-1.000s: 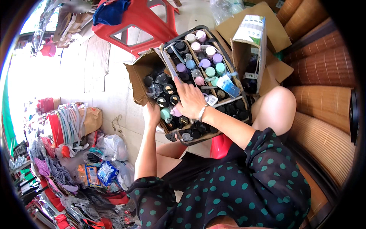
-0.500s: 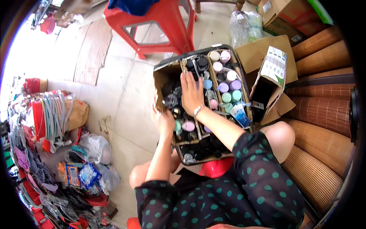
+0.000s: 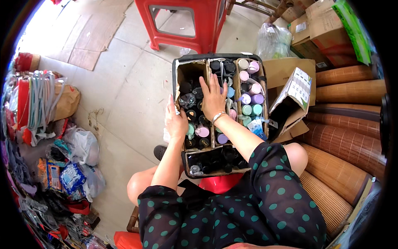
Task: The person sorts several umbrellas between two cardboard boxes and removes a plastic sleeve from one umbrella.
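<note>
A dark crate (image 3: pixel 177 67) holds cardboard boxes packed with spray cans, black caps on the left and pastel pink, purple and green caps (image 3: pixel 251 98) on the right. My right hand (image 3: pixel 213 98) lies flat, fingers spread, on the cans in the middle box, a bracelet on its wrist. My left hand (image 3: pixel 175 120) grips the left cardboard wall (image 3: pixel 179 89) of the box. The crate rests on a red stool in front of my knees.
A red plastic stool (image 3: pixel 182 23) stands beyond the crate. An open white carton (image 3: pixel 295 95) and brown boxes (image 3: pixel 319 31) sit to the right, beside rolled bamboo mats (image 3: pixel 348 145). Bags and packaged goods (image 3: pixel 68 166) pile up on the left.
The view has tilted, so the crate sits lower and more centred. My right hand has slid further up over the cans, and my left hand has come up onto the box's left wall.
</note>
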A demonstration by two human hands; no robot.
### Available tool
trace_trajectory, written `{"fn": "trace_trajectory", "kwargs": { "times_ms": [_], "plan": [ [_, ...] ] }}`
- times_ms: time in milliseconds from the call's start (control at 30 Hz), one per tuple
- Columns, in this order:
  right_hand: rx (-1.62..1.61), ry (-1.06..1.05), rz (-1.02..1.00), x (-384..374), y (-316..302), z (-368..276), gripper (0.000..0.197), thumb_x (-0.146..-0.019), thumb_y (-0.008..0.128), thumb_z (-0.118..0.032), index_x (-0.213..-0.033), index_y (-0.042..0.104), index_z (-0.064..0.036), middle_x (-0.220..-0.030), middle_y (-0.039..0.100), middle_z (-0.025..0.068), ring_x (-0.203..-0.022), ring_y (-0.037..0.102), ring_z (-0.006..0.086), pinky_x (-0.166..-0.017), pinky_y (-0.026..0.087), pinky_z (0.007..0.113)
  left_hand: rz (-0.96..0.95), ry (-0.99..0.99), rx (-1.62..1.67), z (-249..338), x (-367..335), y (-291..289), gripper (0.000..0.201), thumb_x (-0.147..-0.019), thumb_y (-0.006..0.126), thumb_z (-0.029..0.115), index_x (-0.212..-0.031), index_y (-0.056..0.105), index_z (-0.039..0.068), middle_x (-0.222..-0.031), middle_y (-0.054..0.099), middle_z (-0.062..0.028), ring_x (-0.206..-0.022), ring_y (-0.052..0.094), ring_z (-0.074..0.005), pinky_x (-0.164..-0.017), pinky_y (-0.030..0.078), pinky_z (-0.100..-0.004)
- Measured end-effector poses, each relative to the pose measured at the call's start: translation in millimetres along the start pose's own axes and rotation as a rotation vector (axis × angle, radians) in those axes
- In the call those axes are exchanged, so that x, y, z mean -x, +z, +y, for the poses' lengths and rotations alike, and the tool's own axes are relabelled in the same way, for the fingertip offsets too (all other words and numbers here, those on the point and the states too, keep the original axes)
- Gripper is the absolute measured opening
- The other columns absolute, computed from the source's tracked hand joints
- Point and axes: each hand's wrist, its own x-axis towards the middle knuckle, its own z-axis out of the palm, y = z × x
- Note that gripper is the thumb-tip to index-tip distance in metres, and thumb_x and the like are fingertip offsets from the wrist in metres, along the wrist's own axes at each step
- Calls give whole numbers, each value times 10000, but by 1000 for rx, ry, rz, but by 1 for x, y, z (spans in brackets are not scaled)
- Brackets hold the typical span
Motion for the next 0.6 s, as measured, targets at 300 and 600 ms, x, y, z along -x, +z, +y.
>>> {"fn": "trace_trajectory", "kwargs": {
  "times_ms": [300, 600],
  "plan": [
    [-96, -163, 221, -19, 0, 16, 599, -795, 568, -160, -1358, 370, -101, -1398, 337, 156, -1326, 270, 309, -1051, 175, 511, -87, -85, -143, 1, -13, -4, 675, -784, 562, 139, -1403, 296, 177, -1108, 568, -177, -913, 587, -379, -791, 468, -467],
    [56, 351, -398, -153, -23, 50, 374, -826, 564, -464, -1081, 654, -206, -1113, 629, 68, -1158, 491, 266, -1019, 250, 500, -106, -85, -127, -5, -6, 0, 729, -763, 579, 125, -1419, 265, 179, -1019, 599, -155, -843, 602, -355, -749, 472, -456]
  ]
}}
